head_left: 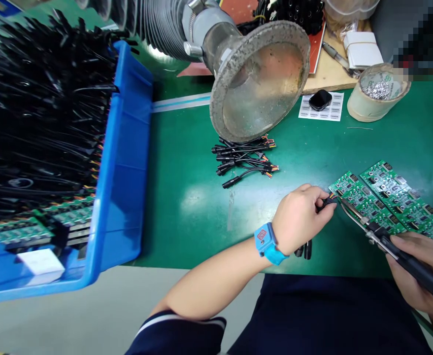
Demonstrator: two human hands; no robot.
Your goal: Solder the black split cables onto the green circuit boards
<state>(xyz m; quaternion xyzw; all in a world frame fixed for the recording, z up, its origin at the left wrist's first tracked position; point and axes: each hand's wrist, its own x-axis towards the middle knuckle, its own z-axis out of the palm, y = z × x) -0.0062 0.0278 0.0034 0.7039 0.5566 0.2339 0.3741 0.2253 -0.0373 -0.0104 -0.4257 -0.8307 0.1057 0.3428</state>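
Black round cable lead with thin coloured wires sits pinched between left hand's thumb and fingers, wire ends at the near-left corner of a green circuit-board panel. Right hand wraps a black-handled soldering iron with metal tip and thin feed tube; tip just beside the wires, contact can't tell. Step looks like soldering wires to board. Next move calls for steady wires, tip and feed meeting on the joint. Second green circuit-board panel alongside; loose black cables with bared coloured ends lie well left.
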